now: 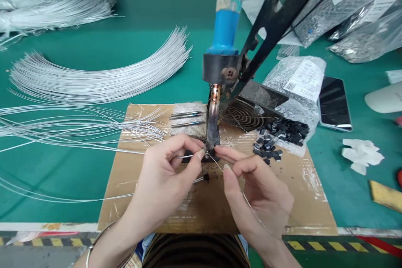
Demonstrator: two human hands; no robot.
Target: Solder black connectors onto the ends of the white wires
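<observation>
My left hand (pixel 165 180) is closed in a pinch on a thin white wire (pixel 185 157), right under the tip of a soldering iron (pixel 213 113). A small metal piece (pixel 207 155) shows at its fingertips; its kind is too small to tell. Between thumb and fingers, my right hand (pixel 260 188) pinches a thin strand of solder wire (pixel 249 204), whose end reaches up to the iron's tip. Below the fingertips lies a small black component (pixel 206 177) with metal leads. The iron, with its blue handle (pixel 226 29), points downward in a black metal stand arm (pixel 276 12).
Cardboard (pixel 125 176) covers the work area. White wire bundles (pixel 103 79) lie at left. Behind my left hand is a pad (pixel 188 132) with thin metal rods. To the right are small black pieces (pixel 282 134), a coiled holder (pixel 243 115), a phone (pixel 334 102) and plastic bags (pixel 307 79).
</observation>
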